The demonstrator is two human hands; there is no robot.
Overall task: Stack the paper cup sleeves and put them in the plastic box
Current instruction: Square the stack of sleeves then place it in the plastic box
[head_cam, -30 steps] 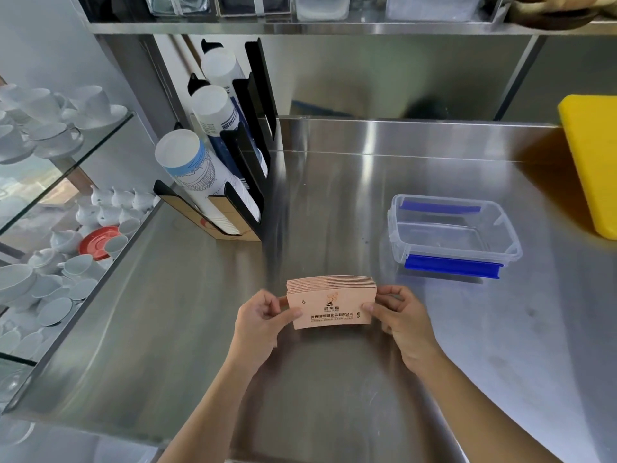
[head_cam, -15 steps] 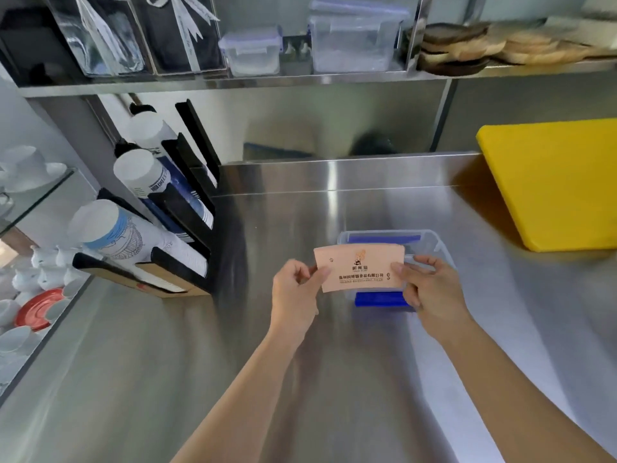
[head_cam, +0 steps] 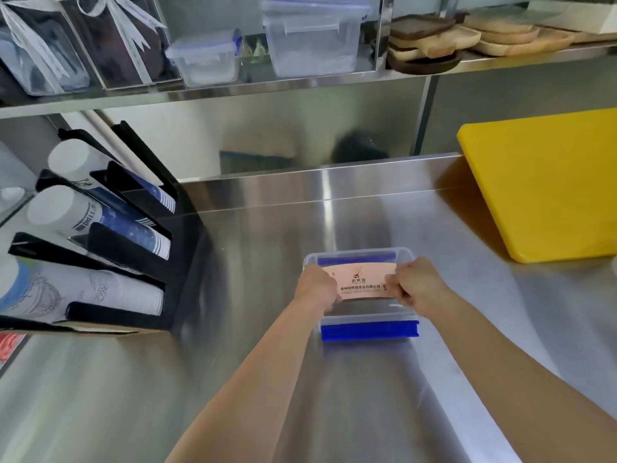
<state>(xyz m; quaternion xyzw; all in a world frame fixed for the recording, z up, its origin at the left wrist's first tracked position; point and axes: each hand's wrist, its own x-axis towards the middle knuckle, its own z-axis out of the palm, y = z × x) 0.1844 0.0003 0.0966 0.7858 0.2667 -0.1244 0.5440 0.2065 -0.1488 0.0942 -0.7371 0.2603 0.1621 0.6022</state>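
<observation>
sleeves (head_cam: pixel 359 282) are sitting pinched between your two hands, held flat-faced toward you right over the open plastic box (head_cam: pixel 367 320), which is resting on the bench toward its back edge, between the black cup rack (head_cam: pixel 100 248) at the left edge and the yellow board (head_cam: pixel 547 185) leaning at the back right corner. your left hand (head_cam: pixel 317 290) is curling around the stack's left end and your right hand (head_cam: pixel 419 287) is curling around its right end, fingers closed onto the paper; how deep the stack is sitting inside the box walls is hard to tell from here.

you are handling thin card, so judge it as light and springy: it is likely bending if you are squeezing the ends toward each other, and loose sleeves are probably sliding against one another and fanning out. you are better off gripping across the short ends with thumbs on the printed face and fingers behind, keeping the edges squared. the box looks light too, so it may be skidding on the steel if you are pushing against its rim.
</observation>
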